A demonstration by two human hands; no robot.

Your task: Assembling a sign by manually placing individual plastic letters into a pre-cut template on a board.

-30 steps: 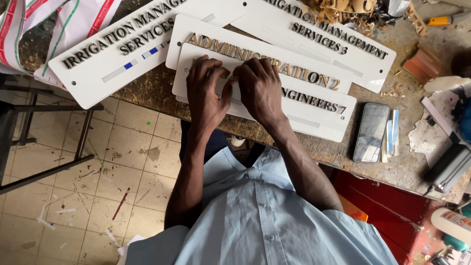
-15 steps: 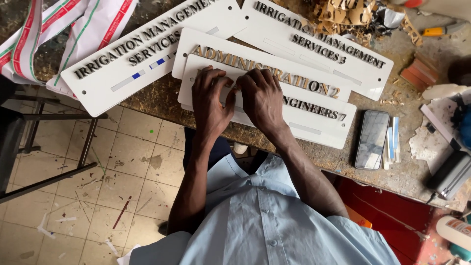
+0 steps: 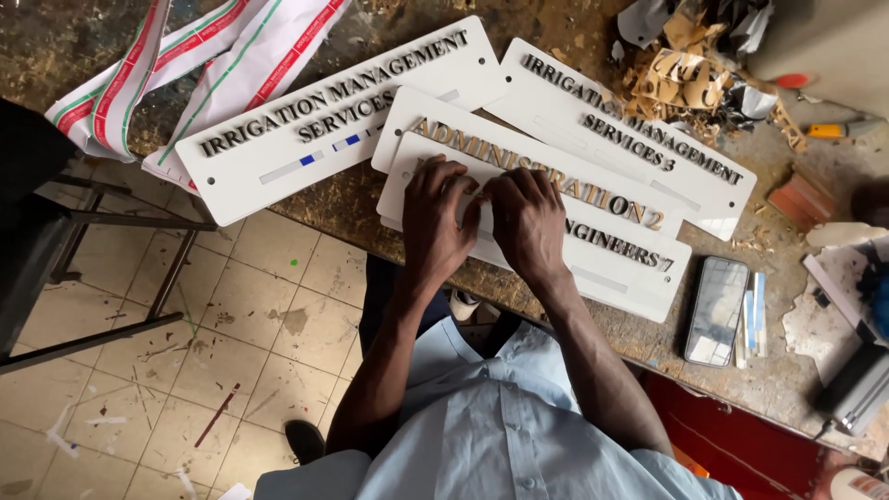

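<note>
Both my hands lie on the front white sign plate (image 3: 616,276), which rests on the workbench edge and carries raised dark letters. My left hand (image 3: 435,222) and my right hand (image 3: 530,220) press down side by side. Their curled fingertips meet over the plate's upper row of letters, which they hide. Whether a small piece sits between the fingertips I cannot tell. Just behind it, partly under it, lies a second white plate (image 3: 519,153) with gold letters.
Two more white lettered plates lie at the left (image 3: 269,176) and back right (image 3: 685,185). A phone (image 3: 716,310) is to the right, cut-out scraps (image 3: 681,79) at the back, striped tape (image 3: 139,88) at far left. A metal frame (image 3: 111,278) stands on the tiled floor.
My hands have stayed on the front plate, and their fingertips have turned in toward each other. The view has shifted slightly.
</note>
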